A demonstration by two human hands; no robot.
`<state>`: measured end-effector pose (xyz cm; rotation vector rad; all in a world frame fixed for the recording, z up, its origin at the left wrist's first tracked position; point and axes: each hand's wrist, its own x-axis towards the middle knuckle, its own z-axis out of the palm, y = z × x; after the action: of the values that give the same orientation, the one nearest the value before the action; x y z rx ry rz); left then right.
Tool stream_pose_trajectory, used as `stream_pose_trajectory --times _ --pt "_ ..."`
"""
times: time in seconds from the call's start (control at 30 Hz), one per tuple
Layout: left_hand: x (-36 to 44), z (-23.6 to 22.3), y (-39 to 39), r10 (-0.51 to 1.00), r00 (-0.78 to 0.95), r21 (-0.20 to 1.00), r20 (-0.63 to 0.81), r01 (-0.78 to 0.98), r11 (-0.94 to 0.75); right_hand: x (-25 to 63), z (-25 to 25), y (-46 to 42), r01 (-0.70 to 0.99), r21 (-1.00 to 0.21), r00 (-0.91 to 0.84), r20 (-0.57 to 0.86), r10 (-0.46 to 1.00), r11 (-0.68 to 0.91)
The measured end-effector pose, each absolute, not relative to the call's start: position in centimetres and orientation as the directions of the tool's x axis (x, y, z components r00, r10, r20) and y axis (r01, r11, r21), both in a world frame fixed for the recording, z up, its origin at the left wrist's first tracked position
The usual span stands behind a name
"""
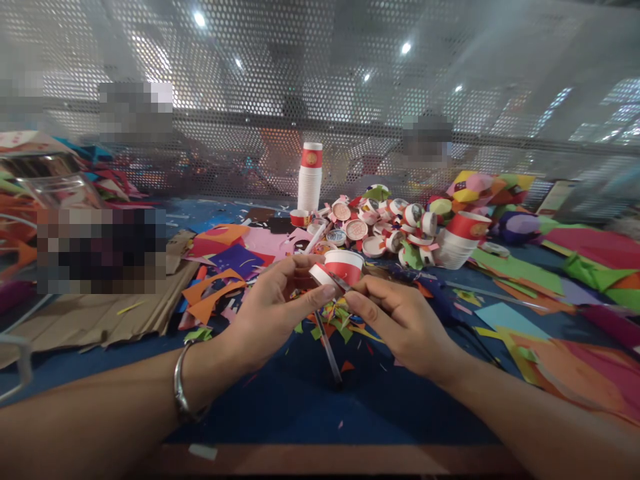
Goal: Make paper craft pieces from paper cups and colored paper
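Observation:
My left hand (273, 310) has its thumb and fingers closed on a cut-down paper cup piece (320, 273), red and white, held tilted above the table. At its right edge my right hand (400, 320) is closed in a pinch. A thin dark sliver shows by the right fingertips, too small to name. Right behind the held piece stands a red and white paper cup (347, 263). Below both hands lie small paper scraps (343, 320) in yellow and green, and a slim clear stick (329, 350) with a dark end.
Behind my hands is a heap of cut cup bottoms (357, 230). A tall cup stack (310, 180) rises beside a perforated metal screen (280, 80); another stack (460, 240) leans at right. Coloured sheets (565, 360) lie right, brown cardboard (100, 313) left, a clear jar (60, 180) far left.

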<state>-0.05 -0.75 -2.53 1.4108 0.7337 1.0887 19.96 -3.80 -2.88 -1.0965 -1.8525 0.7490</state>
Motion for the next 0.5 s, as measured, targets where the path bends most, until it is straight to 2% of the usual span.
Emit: stream_pose_trajectory --times 0.2,0.4,0.5 --pt "-0.07 -2.63 -0.90 0.914 0.350 0.976 0.205 -0.147 -0.162 20.00 -2.91 -3.91 0.404 -0.798 -0.268 0.364 0.892 0.447" --pt "0.08 -2.58 -1.12 0.886 0.399 0.964 0.235 -0.211 -0.160 19.85 -2.74 -3.86 0.439 -0.773 -0.263 0.377 0.888 0.458" --pt "0.12 -2.44 -1.10 0.907 0.356 0.968 0.226 -0.183 -0.169 19.83 -2.73 -3.74 0.449 -0.777 -0.241 0.369 0.898 0.440"
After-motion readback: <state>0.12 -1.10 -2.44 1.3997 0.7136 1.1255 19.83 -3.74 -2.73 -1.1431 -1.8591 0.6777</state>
